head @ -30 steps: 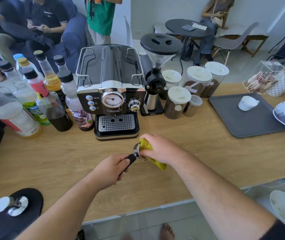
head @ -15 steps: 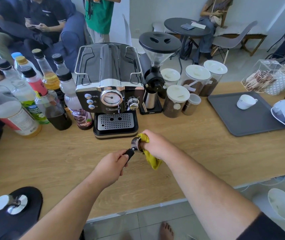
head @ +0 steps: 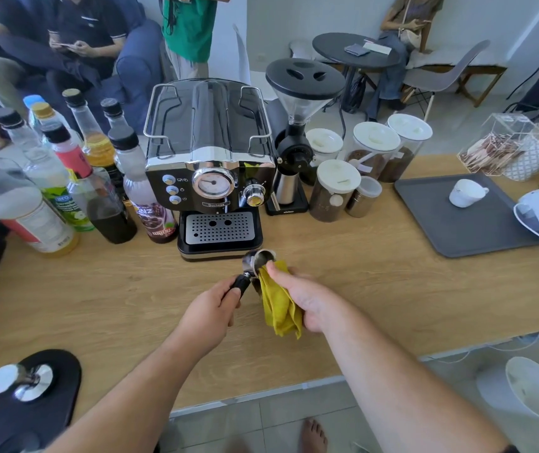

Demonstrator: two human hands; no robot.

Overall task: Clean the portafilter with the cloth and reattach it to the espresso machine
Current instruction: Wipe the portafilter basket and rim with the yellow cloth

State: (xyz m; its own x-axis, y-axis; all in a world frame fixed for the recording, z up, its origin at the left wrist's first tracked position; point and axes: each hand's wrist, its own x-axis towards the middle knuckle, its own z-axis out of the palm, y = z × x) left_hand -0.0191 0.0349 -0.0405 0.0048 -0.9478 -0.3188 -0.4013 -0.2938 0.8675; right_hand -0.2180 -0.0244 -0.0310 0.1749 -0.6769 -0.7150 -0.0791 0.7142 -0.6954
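Observation:
My left hand [head: 207, 307] grips the black handle of the portafilter [head: 256, 261], whose steel basket is tilted with its opening showing, just in front of the espresso machine [head: 211, 165]. The yellow cloth [head: 278, 305] hangs from my right hand [head: 304, 297], beside and just below the basket; the thumb tip rests near the basket's rim. Below the machine's front panel lies its perforated drip tray [head: 219, 227].
Syrup bottles [head: 65, 188] crowd the counter left of the machine. A grinder [head: 297, 132] and lidded jars [head: 337, 191] stand to its right, then a grey tray [head: 477, 230] with a white cup [head: 466, 192]. A tamper [head: 21, 380] rests on a black mat at the near left.
The cloth has come off the basket and now hangs open from my right hand. The portafilter's basket has turned to show its opening and sits slightly closer to the machine.

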